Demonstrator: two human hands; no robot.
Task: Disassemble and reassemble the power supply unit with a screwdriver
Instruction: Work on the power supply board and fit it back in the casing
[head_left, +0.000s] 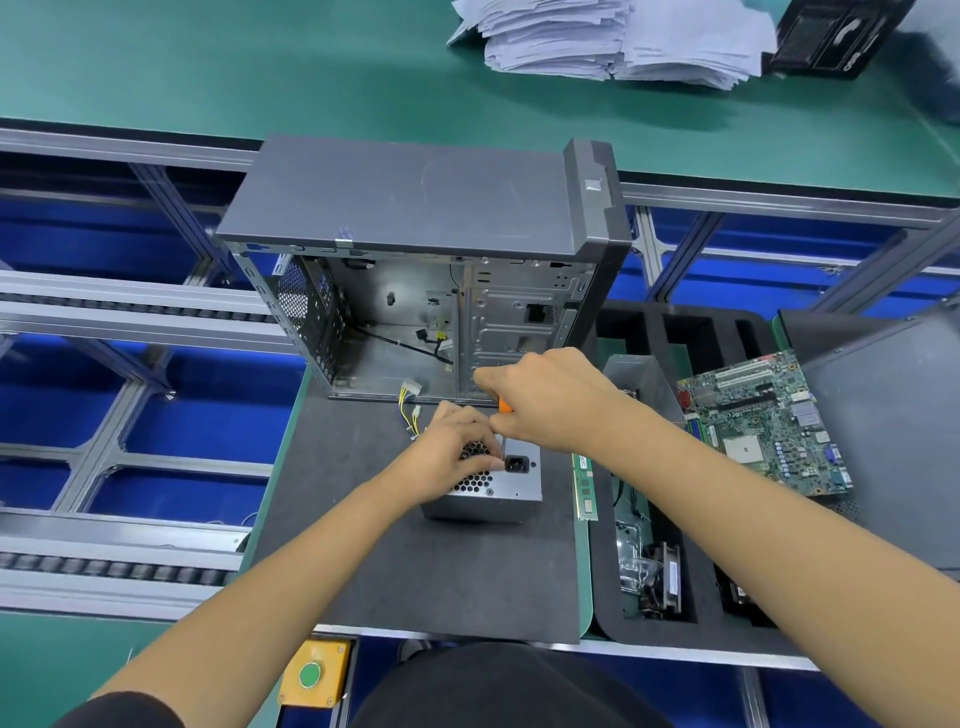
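A grey metal power supply unit (498, 493) stands on the dark foam mat (415, 561), its honeycomb fan grille and black power socket facing up. Yellow and black cables (410, 405) run from it toward the case. My left hand (457, 441) rests on the grille with fingers curled over the unit's top edge. My right hand (550, 400) grips a screwdriver with an orange handle (504, 405), held just above the unit's far edge. The screwdriver's tip is hidden by my hands.
An open grey computer case (415, 270) stands right behind the unit. A black foam tray (675, 545) to the right holds a RAM stick (584, 486), a motherboard (763, 421) and other parts. Paper stacks (613, 36) lie far back. A yellow button box (311, 673) sits near me.
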